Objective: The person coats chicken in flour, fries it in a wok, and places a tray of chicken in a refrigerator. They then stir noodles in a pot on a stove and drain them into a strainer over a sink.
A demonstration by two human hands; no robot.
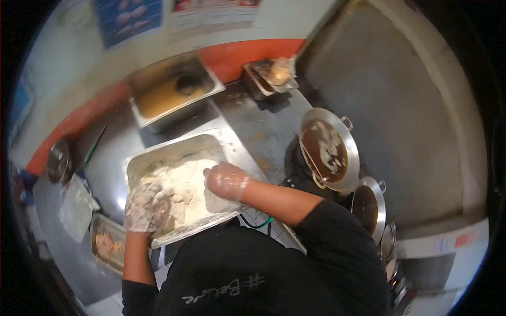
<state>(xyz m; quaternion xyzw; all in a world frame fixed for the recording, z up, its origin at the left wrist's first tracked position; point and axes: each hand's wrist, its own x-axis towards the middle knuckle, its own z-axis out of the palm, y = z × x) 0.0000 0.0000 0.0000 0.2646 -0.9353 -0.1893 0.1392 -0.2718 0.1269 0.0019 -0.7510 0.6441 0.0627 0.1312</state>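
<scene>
A deep steel tray [182, 145] filled with pale flour [184, 181] lies in front of me. My left hand [145, 207] is at its left side, in a clear glove thickly caked with flour. Its fingers look curled in, and what they hold, if anything, blends into the flour. Over the right part of the same tray is my right hand [227, 181], also in a clear plastic glove with some flour on it. That hand is closed, its fingers bent under the palm, and I cannot see what is inside. Lumps show in the flour between my hands.
Behind the tray stands a steel pan of yellowish liquid [163, 97] with a dark round object in it. Two woks [354, 163] [380, 210] of brown oil are on the right. Raw meat pieces [108, 245] lie in a small tray at left, near a plastic bag [77, 210] and a metal bowl [59, 162].
</scene>
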